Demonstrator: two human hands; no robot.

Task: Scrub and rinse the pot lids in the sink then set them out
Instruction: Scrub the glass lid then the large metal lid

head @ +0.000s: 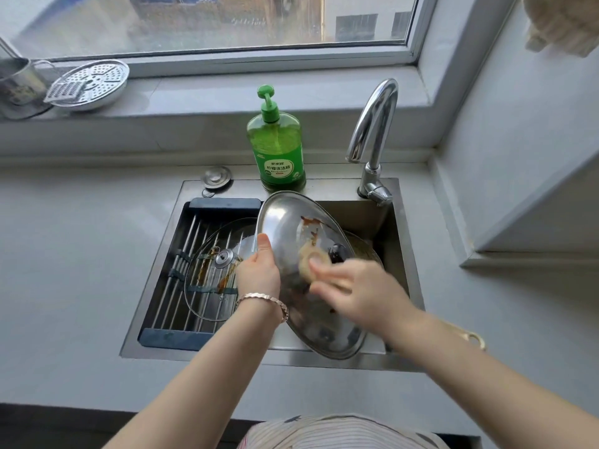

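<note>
A large steel pot lid (285,222) stands tilted over the sink (402,254), its brown-stained inner side facing me. My left hand (259,270) grips its left rim, thumb on the inside. My right hand (353,290) is blurred and presses a beige scrub pad (312,262) against the lid's middle, next to the dark knob. A glass lid (207,286) with brown streaks and a steel knob lies flat on the drying rack (181,260) in the sink's left half. Another lid's edge (363,247) shows behind the steel one.
A green dish soap bottle (278,147) stands on the sink's back ledge, the curved faucet (376,131) to its right. A sink plug (216,177) lies at the back left. On the windowsill are a steamer plate (90,85) and a metal cup (16,89).
</note>
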